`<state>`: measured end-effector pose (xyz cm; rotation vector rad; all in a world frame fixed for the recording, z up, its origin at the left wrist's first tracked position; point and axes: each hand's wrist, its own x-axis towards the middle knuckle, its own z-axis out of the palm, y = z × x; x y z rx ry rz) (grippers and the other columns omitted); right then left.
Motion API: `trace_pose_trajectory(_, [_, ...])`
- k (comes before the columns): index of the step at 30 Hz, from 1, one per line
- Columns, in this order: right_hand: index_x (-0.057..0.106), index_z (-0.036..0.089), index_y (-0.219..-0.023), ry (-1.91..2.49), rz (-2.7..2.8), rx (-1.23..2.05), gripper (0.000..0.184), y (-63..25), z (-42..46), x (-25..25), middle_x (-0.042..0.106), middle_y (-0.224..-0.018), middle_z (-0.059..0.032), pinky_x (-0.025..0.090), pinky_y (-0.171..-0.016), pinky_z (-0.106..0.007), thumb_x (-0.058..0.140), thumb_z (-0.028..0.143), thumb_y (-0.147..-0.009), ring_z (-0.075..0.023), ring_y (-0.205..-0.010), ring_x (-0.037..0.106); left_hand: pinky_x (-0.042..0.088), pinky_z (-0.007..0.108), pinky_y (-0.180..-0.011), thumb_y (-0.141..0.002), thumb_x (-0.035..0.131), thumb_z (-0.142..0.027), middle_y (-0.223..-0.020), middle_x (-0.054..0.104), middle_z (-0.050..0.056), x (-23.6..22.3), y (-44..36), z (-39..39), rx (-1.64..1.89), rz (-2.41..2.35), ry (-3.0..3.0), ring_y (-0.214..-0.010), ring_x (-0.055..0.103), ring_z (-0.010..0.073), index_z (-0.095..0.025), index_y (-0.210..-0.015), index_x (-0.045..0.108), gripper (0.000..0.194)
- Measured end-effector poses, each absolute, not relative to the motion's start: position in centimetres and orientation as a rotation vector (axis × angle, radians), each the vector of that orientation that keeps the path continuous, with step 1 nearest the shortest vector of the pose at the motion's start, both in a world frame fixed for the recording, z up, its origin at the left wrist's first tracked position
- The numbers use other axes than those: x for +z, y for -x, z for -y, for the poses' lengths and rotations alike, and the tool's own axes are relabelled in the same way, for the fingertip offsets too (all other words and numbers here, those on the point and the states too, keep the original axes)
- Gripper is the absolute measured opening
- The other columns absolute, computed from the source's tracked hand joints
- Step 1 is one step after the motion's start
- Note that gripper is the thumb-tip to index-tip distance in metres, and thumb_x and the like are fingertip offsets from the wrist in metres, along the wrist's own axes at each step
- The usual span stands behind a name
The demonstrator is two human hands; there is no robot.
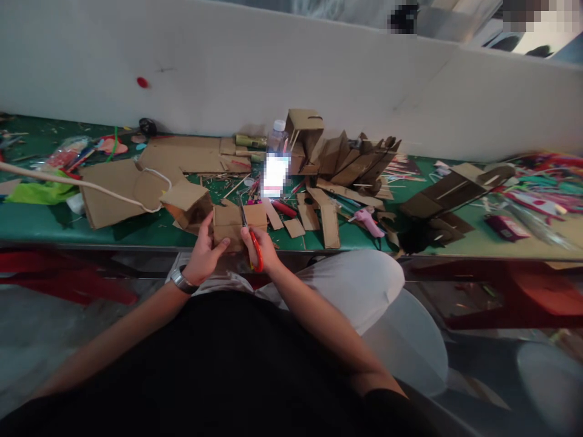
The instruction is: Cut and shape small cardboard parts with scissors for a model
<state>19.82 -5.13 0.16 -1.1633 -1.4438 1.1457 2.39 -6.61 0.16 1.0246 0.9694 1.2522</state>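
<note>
My left hand (206, 254) grips the left side of a piece of cardboard (226, 226), thumb on the near face. In my right hand (266, 250) is a pair of scissors (256, 250) with red handles. Their blades point away from me and lie across the cardboard, right of its middle. Whether the blades are parted is too small to tell. A folded cardboard box (187, 203) stands just left of my left hand. Cut cardboard strips (330, 224) lie to the right of the scissors.
A lit phone (276, 175) leans by a clear bottle (279, 136). A pink glue gun (370, 223) lies at right, near a cardboard construction (449, 189). Cardboard sheets (109, 191) and scraps cover the green table (36, 221). A white partition (273, 73) rises behind.
</note>
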Motion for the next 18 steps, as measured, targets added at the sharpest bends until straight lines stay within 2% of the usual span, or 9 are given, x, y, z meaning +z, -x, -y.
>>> trace_pose_trajectory(5, [0.054, 0.022, -0.075, 1.218, 1.481, 1.080, 0.058, -19.9, 4.8, 0.2, 0.048, -0.064, 0.0036, 0.036, -0.060, -0.026, 0.054, 0.076, -0.094, -0.0142, -0.063, 0.046, 0.068, 0.038, -0.074, -0.084, 0.087, -0.038, -0.153, 0.060, 0.016, 0.0, -2.7, 6.7, 1.252, -0.964, -1.013, -0.109, 0.075, 0.0297, -0.038, -0.168, 0.023, 0.106])
trace_pose_trajectory(8, [0.055, 0.021, -0.075, 1.246, 1.452, 1.045, 0.060, -20.0, 4.3, 0.2, 0.052, -0.067, 0.0021, 0.039, -0.063, -0.026, 0.054, 0.078, -0.093, -0.0156, -0.067, 0.049, 0.067, 0.035, -0.071, -0.083, 0.087, -0.036, -0.144, 0.065, 0.014, -0.4, -3.0, 6.8, 1.240, -0.981, -0.988, -0.107, 0.075, 0.0283, -0.036, -0.165, 0.027, 0.101])
trace_pose_trajectory(13, [0.053, 0.022, -0.074, 1.236, 1.394, 1.032, 0.063, -20.1, 3.7, 0.1, 0.051, -0.066, 0.0014, 0.041, -0.061, -0.026, 0.048, 0.082, -0.094, -0.0163, -0.067, 0.051, 0.065, 0.032, -0.069, -0.083, 0.085, -0.035, -0.135, 0.068, 0.011, -1.2, -3.0, 6.7, 1.307, -1.013, -0.912, -0.106, 0.073, 0.0258, -0.029, -0.141, 0.046, 0.071])
trace_pose_trajectory(18, [0.057, 0.023, -0.085, 1.180, 1.352, 1.223, 0.062, -20.4, 4.3, 0.6, 0.054, -0.060, 0.0032, 0.041, -0.051, -0.025, 0.055, 0.084, -0.089, -0.0146, -0.055, 0.053, 0.061, 0.028, -0.061, -0.081, 0.083, -0.032, -0.129, 0.070, 0.009, -1.1, -2.2, 6.5, 1.301, -1.067, -0.905, -0.097, 0.074, 0.0236, -0.026, -0.132, 0.053, 0.059])
